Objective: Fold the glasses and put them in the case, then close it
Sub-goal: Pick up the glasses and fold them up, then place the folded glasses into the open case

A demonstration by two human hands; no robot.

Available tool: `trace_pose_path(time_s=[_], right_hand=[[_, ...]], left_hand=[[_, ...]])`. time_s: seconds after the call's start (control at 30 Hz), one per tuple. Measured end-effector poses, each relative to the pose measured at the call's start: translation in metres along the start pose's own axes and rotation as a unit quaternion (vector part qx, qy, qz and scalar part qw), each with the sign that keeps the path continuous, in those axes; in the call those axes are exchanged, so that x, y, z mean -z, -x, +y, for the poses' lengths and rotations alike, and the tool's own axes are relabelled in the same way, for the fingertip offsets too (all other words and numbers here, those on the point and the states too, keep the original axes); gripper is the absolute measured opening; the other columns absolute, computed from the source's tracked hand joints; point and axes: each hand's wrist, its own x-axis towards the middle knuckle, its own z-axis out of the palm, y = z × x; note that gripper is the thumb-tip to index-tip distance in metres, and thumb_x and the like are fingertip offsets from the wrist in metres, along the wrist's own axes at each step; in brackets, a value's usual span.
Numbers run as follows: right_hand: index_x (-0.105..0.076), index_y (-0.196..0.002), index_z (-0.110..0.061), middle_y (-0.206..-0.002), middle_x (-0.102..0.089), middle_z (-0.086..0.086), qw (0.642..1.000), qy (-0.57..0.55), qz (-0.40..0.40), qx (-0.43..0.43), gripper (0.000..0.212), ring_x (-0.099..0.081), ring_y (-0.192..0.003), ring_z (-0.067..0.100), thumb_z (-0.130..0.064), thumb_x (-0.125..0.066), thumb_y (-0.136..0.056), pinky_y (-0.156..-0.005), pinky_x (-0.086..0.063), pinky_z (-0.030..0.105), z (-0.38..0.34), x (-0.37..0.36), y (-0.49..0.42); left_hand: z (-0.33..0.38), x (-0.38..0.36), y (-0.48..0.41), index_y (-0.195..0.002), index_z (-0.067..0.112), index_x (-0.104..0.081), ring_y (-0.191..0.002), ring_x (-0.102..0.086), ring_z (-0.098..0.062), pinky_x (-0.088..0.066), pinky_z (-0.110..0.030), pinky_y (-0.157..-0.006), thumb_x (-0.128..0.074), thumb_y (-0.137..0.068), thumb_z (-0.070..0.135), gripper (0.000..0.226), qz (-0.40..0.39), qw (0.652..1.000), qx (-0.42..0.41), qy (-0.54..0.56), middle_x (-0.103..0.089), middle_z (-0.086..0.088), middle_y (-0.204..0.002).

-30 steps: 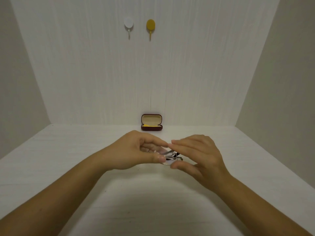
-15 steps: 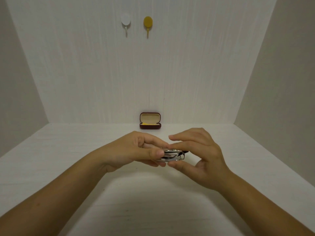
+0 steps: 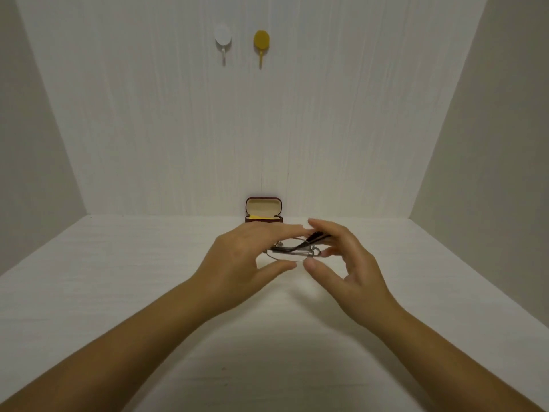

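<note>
Thin metal-framed glasses (image 3: pixel 297 250) with dark temple tips lie folded and roughly flat between my two hands, above the white table. My left hand (image 3: pixel 237 260) grips their left side, fingers over the top and thumb underneath. From the right, my right hand (image 3: pixel 347 263) cups their other end with thumb below and fingers above. A dark red glasses case (image 3: pixel 263 210) stands open against the back wall, just beyond my hands, its cream-lined lid upright and a yellow cloth inside. My left fingers hide the case's front edge.
The white table (image 3: pixel 118 278) is enclosed by a back wall and two side walls. High on the back wall hang a white hook (image 3: pixel 223 40) and a yellow hook (image 3: pixel 261 43).
Both hands have moved away from me toward the case, carrying the glasses. The temples have come in and the glasses now lie flatter between the hands.
</note>
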Motion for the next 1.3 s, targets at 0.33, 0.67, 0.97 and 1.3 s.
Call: trace_pose_path(time_s=[0.33,0.67,0.97,1.3], right_hand=[[-0.055,-0.116,-0.04,-0.105,-0.066,-0.017,0.997,0.01,-0.031,-0.068,0.053,-0.059,-0.102,0.005,-0.045,-0.074,-0.066,-0.079,-0.048,0.017,0.005,0.002,-0.003],[-0.063,-0.088,-0.044,-0.079,-0.068,-0.009,0.985,0.033,-0.033,-0.164,0.033,-0.056,-0.067,0.001,-0.026,-0.081,-0.067,-0.065,-0.043,0.007,0.026,-0.004,-0.001],[-0.068,-0.094,-0.03,-0.079,-0.068,-0.01,0.974,-0.005,0.037,-0.223,0.028,-0.055,-0.062,-0.009,-0.014,-0.078,-0.072,-0.062,-0.041,0.003,0.047,0.002,-0.001],[-0.066,-0.093,-0.033,-0.082,-0.066,-0.004,0.968,-0.056,0.056,-0.237,0.036,-0.057,-0.062,-0.006,-0.006,-0.077,-0.072,-0.064,-0.045,0.005,0.06,0.003,-0.001]], left_hand=[[-0.011,0.002,-0.001,-0.107,0.044,-0.058,-0.1,-0.061,0.003,-0.045,-0.009,-0.085,-0.076,-0.07,0.027,0.045,-0.059,0.964,0.165,0.198,-0.067,0.021,-0.107],[-0.035,-0.004,-0.006,-0.108,0.042,-0.057,-0.102,-0.061,0.001,-0.052,-0.021,-0.085,-0.08,-0.067,0.026,0.05,-0.232,0.912,0.235,0.242,-0.066,0.013,-0.11],[-0.111,-0.047,-0.035,-0.111,0.022,-0.06,-0.107,-0.056,-0.021,-0.041,-0.029,-0.082,-0.059,-0.084,0.026,0.027,-0.068,0.945,0.317,-0.039,-0.063,-0.003,-0.117],[-0.146,-0.093,-0.055,-0.113,0.015,-0.056,-0.1,-0.058,-0.032,-0.044,-0.038,-0.08,-0.045,-0.089,0.024,0.028,-0.145,0.919,0.294,-0.219,-0.067,-0.011,-0.109]])
